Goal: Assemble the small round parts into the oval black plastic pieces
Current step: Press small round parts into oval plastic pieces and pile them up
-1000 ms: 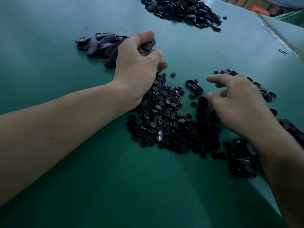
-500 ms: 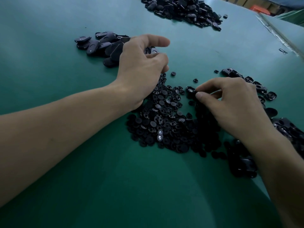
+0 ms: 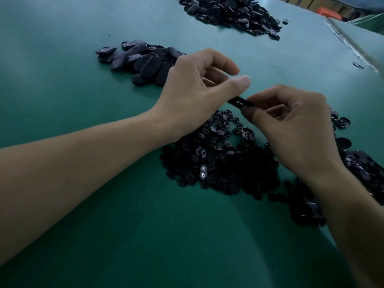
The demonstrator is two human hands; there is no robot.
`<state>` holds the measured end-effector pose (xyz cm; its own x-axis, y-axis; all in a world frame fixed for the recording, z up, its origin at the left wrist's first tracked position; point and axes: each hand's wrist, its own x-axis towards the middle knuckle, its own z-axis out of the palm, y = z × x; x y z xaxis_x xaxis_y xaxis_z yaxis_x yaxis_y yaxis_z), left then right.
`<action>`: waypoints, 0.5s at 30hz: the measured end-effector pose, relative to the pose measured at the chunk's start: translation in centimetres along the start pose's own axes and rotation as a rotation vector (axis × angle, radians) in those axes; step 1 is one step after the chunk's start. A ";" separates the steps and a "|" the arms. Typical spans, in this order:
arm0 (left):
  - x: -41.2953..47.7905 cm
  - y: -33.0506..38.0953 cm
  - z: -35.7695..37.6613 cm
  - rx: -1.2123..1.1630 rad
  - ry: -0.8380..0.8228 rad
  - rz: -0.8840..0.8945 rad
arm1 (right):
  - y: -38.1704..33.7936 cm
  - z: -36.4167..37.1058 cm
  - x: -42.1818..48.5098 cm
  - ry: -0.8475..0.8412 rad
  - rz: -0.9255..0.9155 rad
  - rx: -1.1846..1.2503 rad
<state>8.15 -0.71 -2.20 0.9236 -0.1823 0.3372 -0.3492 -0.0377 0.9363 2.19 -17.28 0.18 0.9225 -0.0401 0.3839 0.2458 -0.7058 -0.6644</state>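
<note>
A: Where is the oval black piece (image 3: 241,102)?

B: In the air over the middle of the table (image 3: 83,225), above the far rim of the heap of small round parts (image 3: 218,163). The right hand (image 3: 291,129) pinches its right end between thumb and forefinger, and the other fingers curl in toward the palm

A: And the left hand (image 3: 193,90)?

B: It hangs just beside the piece, on its left. The thumb stretches toward the right hand and the forefinger bends above it, with a clear gap between the two and nothing in that gap. The piece's left end runs in under the thumb; I cannot tell if they touch

A: How does the piece lie?

B: Roughly flat, long axis left to right, with small pale spots on its upper face

A: What else is on the table?

B: The round parts spread in a dark heap under both wrists. A loose cluster of oval shells (image 3: 137,59) lies beyond the left hand, toward the far left corner. A larger pile (image 3: 232,11) sits at the far edge. More black pieces (image 3: 361,165) lie along the right edge, partly behind the right forearm. An orange object (image 3: 330,12) shows past the far right corner, too blurred to name
</note>
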 end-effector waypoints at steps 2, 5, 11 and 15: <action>-0.2 0.2 0.1 0.016 -0.052 0.036 | -0.6 0.1 -0.2 0.058 -0.068 0.013; -0.3 0.3 0.1 0.007 -0.081 0.056 | -1.2 0.2 -0.4 0.126 -0.153 0.009; 0.0 0.0 0.0 -0.060 -0.061 0.027 | -0.8 0.0 -0.1 0.110 -0.092 -0.001; 0.2 -0.2 -0.2 -0.113 -0.048 0.003 | 0.1 -0.3 0.1 0.021 0.031 -0.109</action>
<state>8.45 -0.57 -2.33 0.9129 -0.2295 0.3375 -0.3295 0.0736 0.9413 2.17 -17.52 0.33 0.9226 -0.0770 0.3780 0.1822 -0.7769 -0.6027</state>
